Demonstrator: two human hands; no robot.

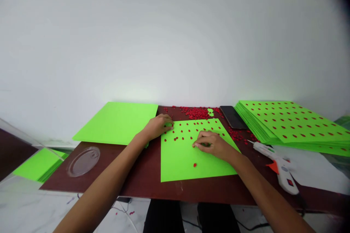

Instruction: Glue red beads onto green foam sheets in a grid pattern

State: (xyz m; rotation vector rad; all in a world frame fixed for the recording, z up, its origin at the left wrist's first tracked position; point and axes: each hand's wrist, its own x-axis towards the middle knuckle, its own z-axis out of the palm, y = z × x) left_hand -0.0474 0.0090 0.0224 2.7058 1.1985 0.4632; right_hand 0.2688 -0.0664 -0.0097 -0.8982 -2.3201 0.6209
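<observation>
A bright green sheet (177, 164) dotted with small red pieces lies in front of me, its upper part carrying uneven rows of them. My left hand (159, 125) rests at its upper left corner, thumb and fingers slightly apart beside a red piece. Over the middle of the sheet, my right hand (212, 143) is closed in a pinch, fingertips down close to the surface. What sits between those fingertips is too small to make out. One lone red piece (195, 165) lies lower on the sheet, below the right hand.
Plain green sheets (117, 120) lie left, a stack of dotted green sheets (290, 123) right. Loose red pieces (195, 113) cover the table's back, near a phone (233, 117). A white glue gun (281, 171) rests at right, a clear plastic lid (84, 161) at left.
</observation>
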